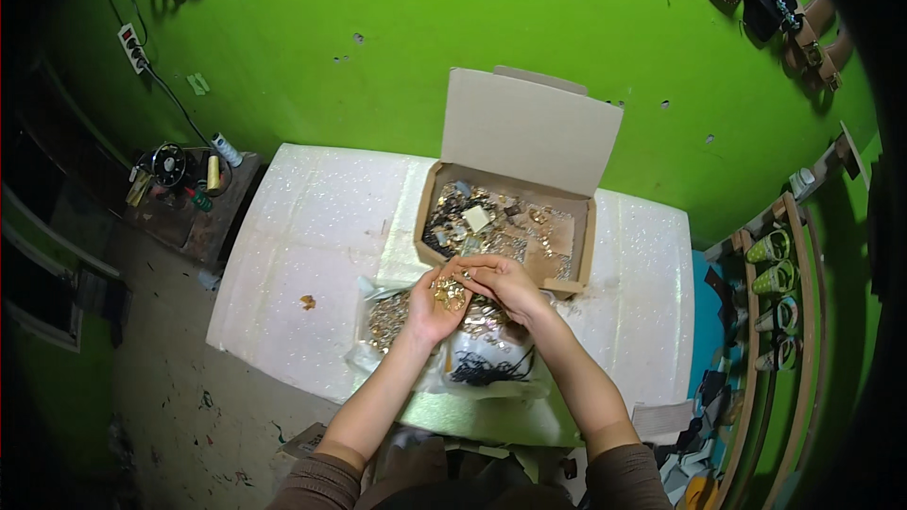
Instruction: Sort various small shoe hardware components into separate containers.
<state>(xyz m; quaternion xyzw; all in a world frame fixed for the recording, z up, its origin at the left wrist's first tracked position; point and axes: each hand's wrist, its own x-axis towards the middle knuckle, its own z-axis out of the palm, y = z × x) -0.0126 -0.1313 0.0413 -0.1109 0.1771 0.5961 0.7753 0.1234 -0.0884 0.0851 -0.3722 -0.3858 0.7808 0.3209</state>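
Observation:
My left hand [432,314] is cupped palm up over the front of the table, with a small heap of shiny gold metal pieces [450,295] in it. My right hand [508,285] reaches over from the right, its fingers closed together at the heap; whatever they pinch is too small to make out. Beneath the hands, a plastic-lined container [385,323] of small metal pieces sits on the left. Beside it is a pile of gold pieces [486,317], partly covered by my right hand. Black cords [491,367] lie in clear plastic in front of that pile.
An open cardboard box [591,241] of mixed metal fittings stands just behind my hands, lid raised. A small brown scrap [308,302] lies on the white sparkly table [283,227]. A side table [222,203] holds thread spools at left; a wooden rack [809,321] with sandals stands right.

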